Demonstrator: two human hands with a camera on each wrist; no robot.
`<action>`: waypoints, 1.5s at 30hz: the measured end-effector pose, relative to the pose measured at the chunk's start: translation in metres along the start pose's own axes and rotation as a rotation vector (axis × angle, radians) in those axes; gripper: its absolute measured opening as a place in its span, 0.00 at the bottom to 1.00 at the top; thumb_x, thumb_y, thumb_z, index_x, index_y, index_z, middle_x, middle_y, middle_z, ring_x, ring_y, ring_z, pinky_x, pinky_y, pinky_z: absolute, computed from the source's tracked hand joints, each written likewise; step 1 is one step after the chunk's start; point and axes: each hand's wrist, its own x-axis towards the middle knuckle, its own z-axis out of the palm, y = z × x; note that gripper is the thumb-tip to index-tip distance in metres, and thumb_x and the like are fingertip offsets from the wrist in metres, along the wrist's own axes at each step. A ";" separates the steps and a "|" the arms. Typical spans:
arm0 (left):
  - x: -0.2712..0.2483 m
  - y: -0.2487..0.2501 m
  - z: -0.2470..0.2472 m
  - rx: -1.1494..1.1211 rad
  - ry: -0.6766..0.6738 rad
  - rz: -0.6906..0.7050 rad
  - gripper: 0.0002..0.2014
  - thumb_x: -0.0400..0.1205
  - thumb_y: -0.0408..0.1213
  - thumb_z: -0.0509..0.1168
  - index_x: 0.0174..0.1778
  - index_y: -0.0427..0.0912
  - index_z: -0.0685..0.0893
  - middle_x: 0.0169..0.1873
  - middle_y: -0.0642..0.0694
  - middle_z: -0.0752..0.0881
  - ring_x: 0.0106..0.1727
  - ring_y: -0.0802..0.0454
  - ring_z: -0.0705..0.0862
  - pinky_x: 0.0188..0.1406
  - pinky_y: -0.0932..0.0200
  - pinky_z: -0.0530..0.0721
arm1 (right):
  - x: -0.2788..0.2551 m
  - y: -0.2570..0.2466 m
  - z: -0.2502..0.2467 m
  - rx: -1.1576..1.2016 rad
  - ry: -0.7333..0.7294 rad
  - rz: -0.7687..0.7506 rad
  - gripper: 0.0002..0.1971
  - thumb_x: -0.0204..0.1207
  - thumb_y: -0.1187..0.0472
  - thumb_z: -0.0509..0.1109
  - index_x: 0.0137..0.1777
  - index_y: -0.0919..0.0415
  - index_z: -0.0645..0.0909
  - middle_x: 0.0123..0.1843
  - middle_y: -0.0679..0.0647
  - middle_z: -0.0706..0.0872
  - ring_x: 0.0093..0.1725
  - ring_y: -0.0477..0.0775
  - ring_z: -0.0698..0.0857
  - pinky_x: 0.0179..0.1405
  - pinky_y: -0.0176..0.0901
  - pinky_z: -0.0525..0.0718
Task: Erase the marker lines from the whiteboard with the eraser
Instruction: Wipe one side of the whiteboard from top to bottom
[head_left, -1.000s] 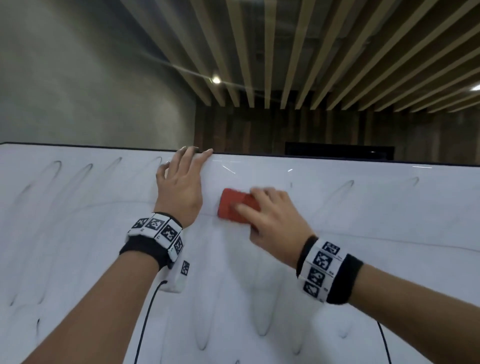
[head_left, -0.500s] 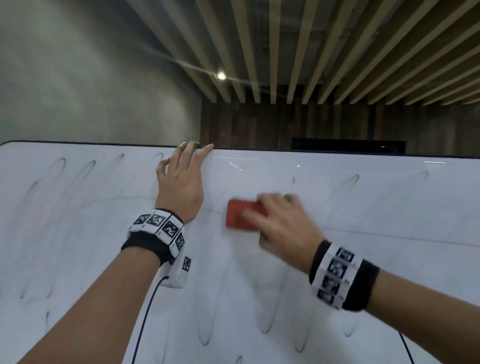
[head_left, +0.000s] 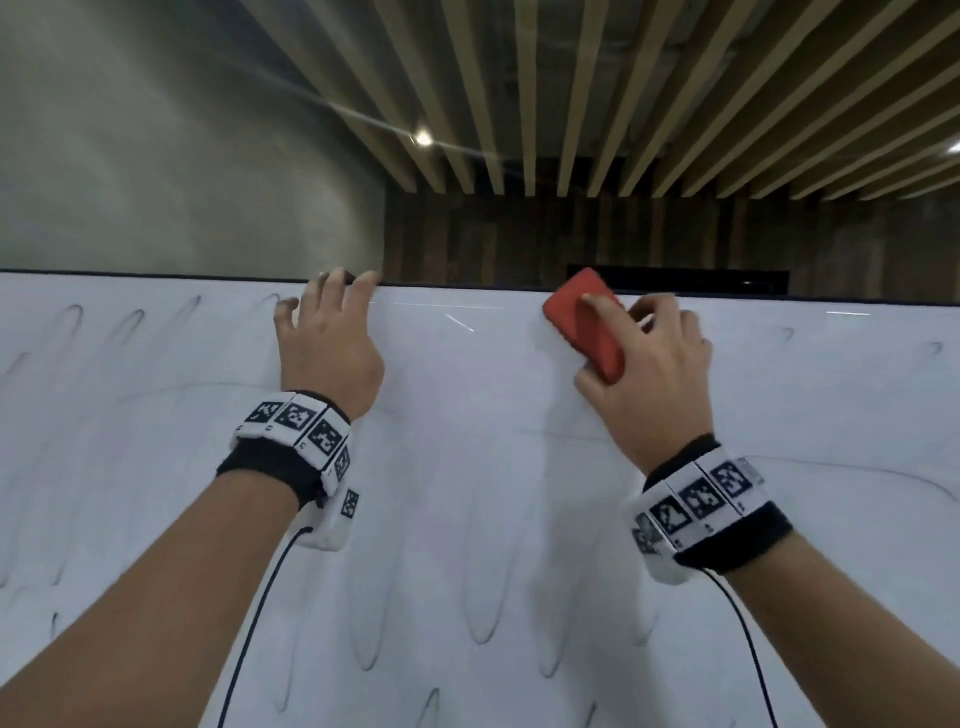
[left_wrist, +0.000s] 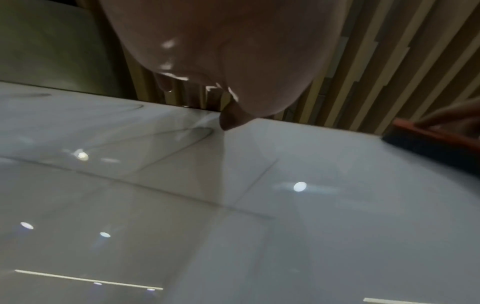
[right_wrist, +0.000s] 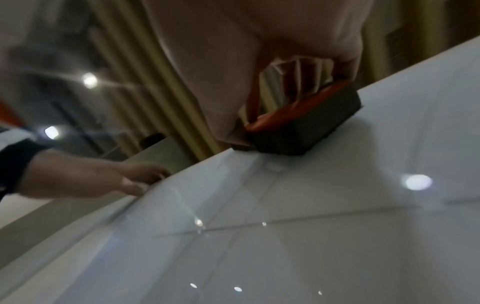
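Right hand (head_left: 649, 374) has its grip wrapped round the red eraser (head_left: 584, 322), pressed on the whiteboard (head_left: 467, 493) by the top edge. Left hand (head_left: 327, 348) hooks its fingers over that edge, holding nothing else.

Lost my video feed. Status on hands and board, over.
Right hand grips red eraser at whiteboard top edge. Left hand hooked over the edge. Faint marker loops remain. Nothing in the way.

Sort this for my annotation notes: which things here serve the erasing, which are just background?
Job: red eraser, gripped by right hand; whiteboard; marker lines; left hand hooked over the board's top edge.
Background: slatted ceiling; ceiling light; grey wall.
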 end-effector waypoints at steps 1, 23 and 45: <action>0.002 0.007 0.000 -0.012 0.004 -0.008 0.31 0.77 0.27 0.61 0.79 0.46 0.73 0.75 0.38 0.76 0.80 0.36 0.71 0.78 0.34 0.63 | -0.005 -0.002 0.000 0.006 0.012 0.014 0.32 0.68 0.56 0.78 0.74 0.52 0.79 0.61 0.62 0.78 0.55 0.66 0.77 0.53 0.57 0.75; -0.004 0.052 0.017 -0.051 0.017 0.157 0.24 0.88 0.44 0.51 0.81 0.49 0.71 0.74 0.42 0.77 0.79 0.40 0.72 0.73 0.35 0.68 | -0.033 0.022 0.004 0.043 -0.057 -0.173 0.31 0.66 0.56 0.77 0.72 0.46 0.81 0.62 0.55 0.80 0.54 0.62 0.78 0.50 0.56 0.77; -0.006 0.051 0.015 -0.071 -0.033 0.146 0.26 0.88 0.52 0.49 0.82 0.49 0.69 0.77 0.41 0.75 0.82 0.41 0.69 0.75 0.34 0.66 | -0.126 -0.011 0.035 0.021 -0.180 -0.416 0.29 0.65 0.56 0.71 0.70 0.46 0.83 0.64 0.55 0.82 0.54 0.65 0.81 0.52 0.55 0.75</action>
